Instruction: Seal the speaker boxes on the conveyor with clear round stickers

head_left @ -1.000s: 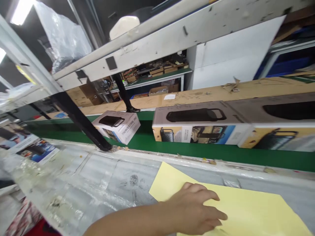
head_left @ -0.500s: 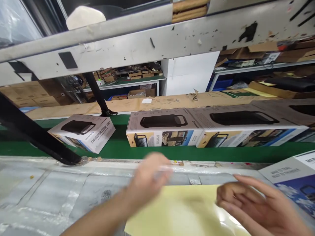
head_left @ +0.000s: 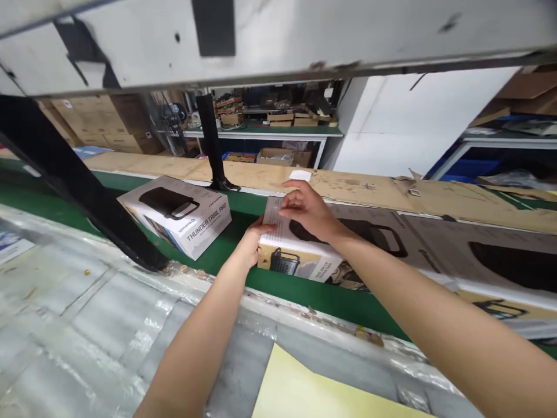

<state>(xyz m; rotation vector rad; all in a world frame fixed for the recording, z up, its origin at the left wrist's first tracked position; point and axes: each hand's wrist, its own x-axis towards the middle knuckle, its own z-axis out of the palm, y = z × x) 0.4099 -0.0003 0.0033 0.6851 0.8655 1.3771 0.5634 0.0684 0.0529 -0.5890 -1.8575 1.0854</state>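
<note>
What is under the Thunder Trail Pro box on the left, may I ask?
A green conveyor belt shows around the box, but the patch directly beneath it is covered.

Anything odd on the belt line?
Yes: the Thunder Trail Pro box sits turned at an angle on the green conveyor belt, out of line with the row of boxes beside it.

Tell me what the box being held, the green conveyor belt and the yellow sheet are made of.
The held box looks like printed paperboard with a smooth, slightly glossy coat, judging by its crisp folded edges. The green conveyor belt seems to be matte rubber or PVC, smooth and seamless; the look cannot settle which. The yellow sheet seems to be matte paper or thin card, lying flat.
</note>
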